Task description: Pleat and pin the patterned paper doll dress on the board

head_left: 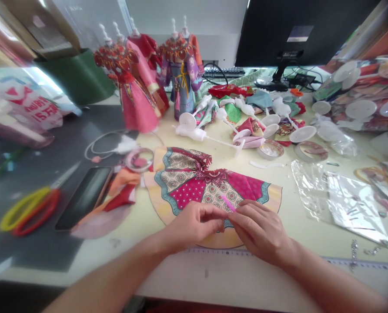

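A round-cut piece of patterned skirt fabric (184, 191), magenta and cream with a teal border, lies spread on the table and is gathered at its middle. Both hands are over its near edge. My right hand (265, 230) is closed around a slim pink stick (227, 203), whose end sticks out above the fingers; its exact kind does not show. Pinched together, the fingers of my left hand (199, 224) meet the right fingertips. What they hold, if anything, is hidden.
Scissors (34, 208), a phone (85, 198) and orange-red cloth (122, 191) lie at left. Dressed doll stands (135, 100) rise behind, beside several fallen white stands (190, 132) and tape rolls (311, 151). Clear plastic bags (353, 208) are at right; a ruler (360, 263) runs along the front.
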